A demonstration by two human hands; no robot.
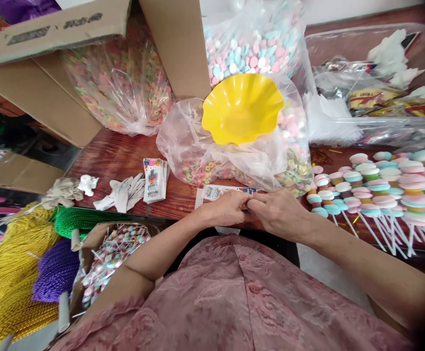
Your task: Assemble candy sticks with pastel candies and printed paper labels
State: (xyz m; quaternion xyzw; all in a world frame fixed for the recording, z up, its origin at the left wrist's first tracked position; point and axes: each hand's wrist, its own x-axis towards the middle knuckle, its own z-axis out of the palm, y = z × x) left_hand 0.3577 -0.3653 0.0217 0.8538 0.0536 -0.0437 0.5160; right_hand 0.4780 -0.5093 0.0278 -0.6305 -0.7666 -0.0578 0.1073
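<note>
My left hand [225,209] and my right hand [280,214] meet at the front edge of the table, fingers closed and touching. A small dark and yellow bit shows between the fingertips, too small to name. Just beyond them lies a printed clear plastic packet [212,192], partly covered by my hands. To the left stands a stack of printed cards [154,180]. Behind the hands, a yellow wavy-rimmed bowl [241,109] rests on clear plastic bags [183,131] of small colourful rings and pastel discs.
Pastel candy skewers on white sticks [376,185] lie at right, before a clear plastic bin [373,119]. Grey gloves [123,192] lie at left. A cardboard box [51,97] stands back left. Below are a carton of small stick candies [113,253] and yellow cord bundles [18,258].
</note>
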